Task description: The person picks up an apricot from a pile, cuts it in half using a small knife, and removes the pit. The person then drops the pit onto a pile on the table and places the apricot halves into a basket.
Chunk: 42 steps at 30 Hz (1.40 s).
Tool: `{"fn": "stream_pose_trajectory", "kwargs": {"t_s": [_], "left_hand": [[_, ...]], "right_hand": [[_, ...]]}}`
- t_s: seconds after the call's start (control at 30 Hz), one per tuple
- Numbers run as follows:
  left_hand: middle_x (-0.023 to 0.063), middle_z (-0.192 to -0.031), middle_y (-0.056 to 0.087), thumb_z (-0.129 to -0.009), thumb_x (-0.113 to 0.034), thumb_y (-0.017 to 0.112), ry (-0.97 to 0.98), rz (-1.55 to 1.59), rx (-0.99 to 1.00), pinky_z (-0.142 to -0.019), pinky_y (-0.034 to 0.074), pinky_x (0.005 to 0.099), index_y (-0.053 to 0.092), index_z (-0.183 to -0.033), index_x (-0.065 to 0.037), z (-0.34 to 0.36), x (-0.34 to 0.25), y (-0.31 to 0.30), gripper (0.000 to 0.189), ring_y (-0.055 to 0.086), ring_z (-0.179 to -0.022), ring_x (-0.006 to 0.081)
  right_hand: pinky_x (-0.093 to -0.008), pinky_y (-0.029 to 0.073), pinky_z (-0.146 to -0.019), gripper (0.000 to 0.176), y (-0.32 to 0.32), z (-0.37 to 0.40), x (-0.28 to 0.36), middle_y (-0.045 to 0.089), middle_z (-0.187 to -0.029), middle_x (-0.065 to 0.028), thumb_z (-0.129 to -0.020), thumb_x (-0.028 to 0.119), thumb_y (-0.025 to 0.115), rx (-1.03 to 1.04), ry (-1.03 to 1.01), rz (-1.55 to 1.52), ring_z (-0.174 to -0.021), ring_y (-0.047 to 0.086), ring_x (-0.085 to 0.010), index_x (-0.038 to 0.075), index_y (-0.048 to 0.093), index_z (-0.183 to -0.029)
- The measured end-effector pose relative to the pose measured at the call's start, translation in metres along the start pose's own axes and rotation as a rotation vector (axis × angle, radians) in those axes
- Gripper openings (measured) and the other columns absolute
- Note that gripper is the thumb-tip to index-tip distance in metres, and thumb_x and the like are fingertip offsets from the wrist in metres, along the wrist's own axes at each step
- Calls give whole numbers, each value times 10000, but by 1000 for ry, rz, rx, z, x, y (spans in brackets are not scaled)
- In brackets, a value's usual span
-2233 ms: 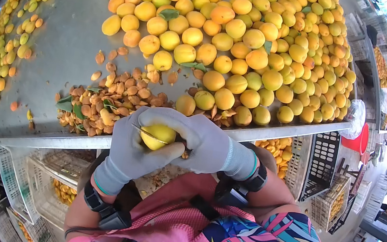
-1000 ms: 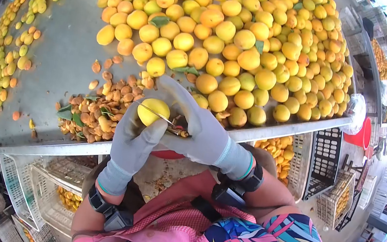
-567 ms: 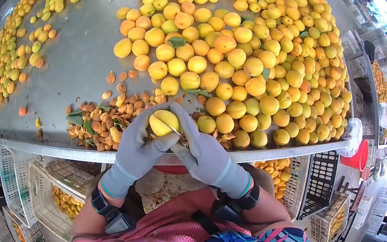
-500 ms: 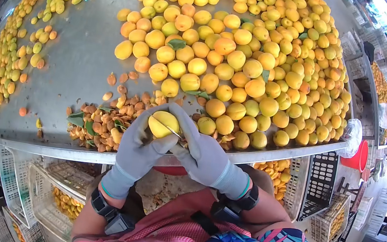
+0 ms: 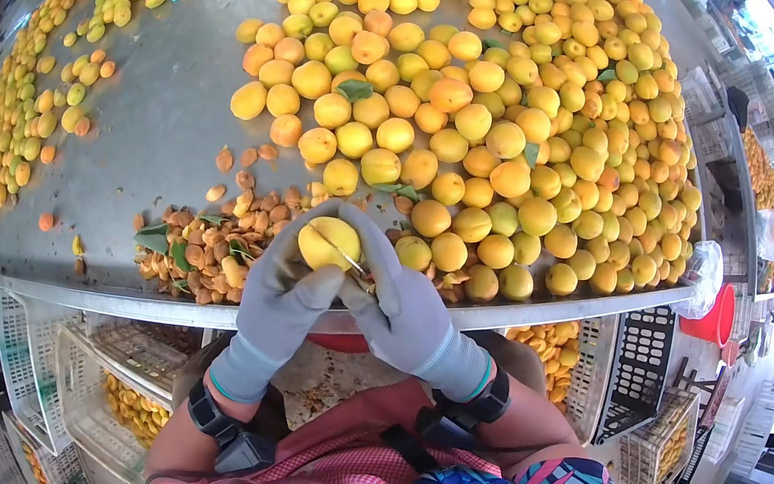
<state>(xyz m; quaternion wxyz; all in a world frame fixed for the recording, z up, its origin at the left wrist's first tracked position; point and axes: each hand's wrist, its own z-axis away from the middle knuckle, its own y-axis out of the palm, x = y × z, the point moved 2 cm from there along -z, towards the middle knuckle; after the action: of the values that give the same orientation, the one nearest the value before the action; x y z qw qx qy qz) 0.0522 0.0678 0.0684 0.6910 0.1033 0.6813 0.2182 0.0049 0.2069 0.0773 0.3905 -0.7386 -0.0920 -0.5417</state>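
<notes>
Your left hand [image 5: 283, 288], gloved in grey, is curled around a yellow fruit [image 5: 327, 244], fingers and thumb parted by no more than the fruit's width. Your right hand [image 5: 411, 325], gloved likewise, is bent inward at about four o'clock from the fruit, its fingers partly closed on a knife [image 5: 351, 261]; the handle is mostly hidden. The thin blade lies across the fruit's lower right face, pointing toward ten o'clock; how deep it sits you cannot tell. Both hands are over the near edge of the metal table [image 5: 161, 105], thumbs toward you. Relative to the held fruit, a heap of brown pits [image 5: 214, 250] lies near nine o'clock, and the broad pile of whole fruit [image 5: 504, 139] spreads from twelve to three o'clock. A crate of orange pieces [image 5: 133, 410] sits below the table, between seven and eight o'clock.
</notes>
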Motion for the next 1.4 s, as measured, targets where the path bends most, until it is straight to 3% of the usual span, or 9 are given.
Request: {"fn": "stream_pose_trajectory", "kwargs": {"t_s": [0.1,0.23,0.3,0.43,0.6,0.93,1.0,1.3,1.4], "left_hand": [[71,-1179,571,-880,-210,668,-234,196,-58,-913,458,287,492,-1287,15,3,12,-5,497,558,-1040,136],[66,-1156,585,-881,-207,670,-180,87,-51,-911,459,282,503,-1283,13,2,13,-10,489,563,-1021,125],[60,-1134,600,-882,-198,671,17,-352,-7,-907,462,278,486,-1299,23,-2,2,-8,507,566,-1013,119],[58,-1131,607,-881,-185,672,60,-360,2,-904,463,274,477,-1304,32,-3,2,-6,514,562,-1023,118],[77,-1160,601,-892,-193,658,-111,103,-101,-887,486,274,481,-1301,39,-1,16,-5,502,578,-1024,131],[92,-1160,598,-881,-156,669,-143,-13,-41,-890,488,280,478,-1299,49,-1,5,-5,503,582,-1024,139],[87,-1151,594,-866,-125,683,42,-356,-27,-891,484,277,478,-1297,51,0,-1,-1,509,576,-1021,136],[77,-1120,600,-860,-159,693,-94,78,-134,-859,489,272,467,-1293,45,-1,18,-2,529,583,-991,132],[75,-1116,602,-863,-188,689,-108,-112,-113,-852,491,272,480,-1268,46,4,7,2,512,590,-971,130]], "right_hand": [[-446,480,-611,709,1,0,-6,613,-825,-245,-876,137,560,-88,-85,-7,-690,611,-393,44,172,-1462],[-446,477,-605,705,-9,0,-3,616,-838,-240,-877,139,560,13,-15,-22,-695,612,-394,48,176,-1461],[-448,479,-623,697,-10,0,-6,616,-864,-242,-874,136,562,112,70,-38,-726,614,-401,43,188,-1455],[-452,480,-643,685,-8,-1,-6,612,-906,-249,-874,138,560,98,48,-56,-767,615,-409,40,197,-1447],[-450,485,-658,674,-1,1,-9,599,-984,-254,-881,147,558,10,-7,-57,-801,617,-407,53,198,-1443],[-466,479,-630,681,-21,-3,4,603,-930,-260,-891,189,565,224,146,-28,-759,615,-413,58,192,-1446],[-469,470,-616,687,-19,-1,3,604,-914,-262,-886,177,566,203,154,3,-750,613,-413,35,188,-1442],[-473,470,-607,691,-7,0,-2,605,-818,-250,-859,146,568,75,71,-57,-715,606,-419,0,200,-1426],[-477,467,-607,686,-10,1,0,606,-802,-245,-854,152,570,118,110,21,-707,603,-421,1,208,-1417]]}}
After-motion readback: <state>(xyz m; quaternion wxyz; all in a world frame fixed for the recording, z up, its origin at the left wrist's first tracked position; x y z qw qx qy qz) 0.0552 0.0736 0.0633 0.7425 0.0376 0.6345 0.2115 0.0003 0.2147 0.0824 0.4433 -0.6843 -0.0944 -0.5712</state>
